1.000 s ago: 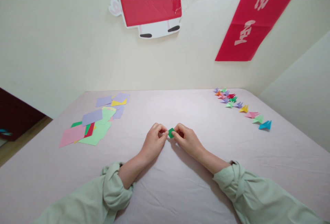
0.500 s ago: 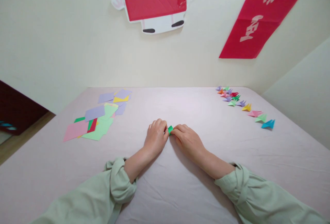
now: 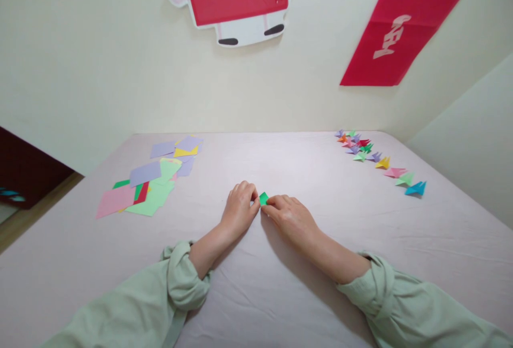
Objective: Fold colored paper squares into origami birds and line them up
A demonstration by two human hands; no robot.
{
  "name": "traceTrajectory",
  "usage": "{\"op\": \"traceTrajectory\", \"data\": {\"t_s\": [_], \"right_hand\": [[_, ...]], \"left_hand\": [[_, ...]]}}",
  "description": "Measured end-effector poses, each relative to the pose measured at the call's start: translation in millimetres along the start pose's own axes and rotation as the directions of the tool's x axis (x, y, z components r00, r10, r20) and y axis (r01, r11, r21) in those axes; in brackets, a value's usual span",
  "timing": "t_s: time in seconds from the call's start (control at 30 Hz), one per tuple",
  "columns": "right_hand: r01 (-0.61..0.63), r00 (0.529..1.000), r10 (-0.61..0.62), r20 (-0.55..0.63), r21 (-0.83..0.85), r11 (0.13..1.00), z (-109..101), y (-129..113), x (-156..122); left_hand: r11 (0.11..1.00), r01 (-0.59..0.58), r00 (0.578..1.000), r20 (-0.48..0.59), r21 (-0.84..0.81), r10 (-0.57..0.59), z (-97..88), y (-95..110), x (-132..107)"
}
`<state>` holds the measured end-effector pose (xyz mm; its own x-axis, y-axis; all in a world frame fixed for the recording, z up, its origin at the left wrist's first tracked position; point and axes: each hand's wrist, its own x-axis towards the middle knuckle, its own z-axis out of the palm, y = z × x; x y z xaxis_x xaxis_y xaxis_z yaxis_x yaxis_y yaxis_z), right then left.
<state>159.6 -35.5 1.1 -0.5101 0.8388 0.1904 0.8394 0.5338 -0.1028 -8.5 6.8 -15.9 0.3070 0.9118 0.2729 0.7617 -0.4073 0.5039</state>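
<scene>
A small folded piece of green paper (image 3: 263,199) is between my two hands, near the middle of the table (image 3: 256,284). My left hand (image 3: 240,206) pinches its left edge, with the fingers curled and the thumb toward the paper. From the other side my right hand (image 3: 292,218) grips the paper between thumb and fingers. Parts of the paper are hidden by the fingertips, so its full folded shape does not show.
Loose coloured paper sheets (image 3: 148,198) lie overlapping on the left. Along the right runs a row of several folded paper figures, with a blue one (image 3: 416,189) nearest. Behind the table rises a wall with a red banner (image 3: 409,27).
The view has shifted slightly. Both hands still hold the green paper at nearly the same place; the right fingers sit a little more over its lower right side.
</scene>
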Motion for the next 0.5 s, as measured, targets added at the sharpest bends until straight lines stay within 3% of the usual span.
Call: {"op": "traceTrajectory", "data": {"t_s": [0.3, 0.5], "right_hand": [[-0.066, 0.995, 0.069, 0.075, -0.037, 0.997, -14.4, -4.5, -6.4], [-0.088, 0.993, 0.092, 0.08, -0.056, 0.995, -9.7, -8.1, -2.9]], "left_hand": [[1.0, -0.013, 1.0, 0.004, 0.006, 0.013, -1.9, 1.6, -0.7], [1.0, -0.01, 1.0, 0.004, 0.019, 0.01, -2.5, 1.7, -0.7]]}}
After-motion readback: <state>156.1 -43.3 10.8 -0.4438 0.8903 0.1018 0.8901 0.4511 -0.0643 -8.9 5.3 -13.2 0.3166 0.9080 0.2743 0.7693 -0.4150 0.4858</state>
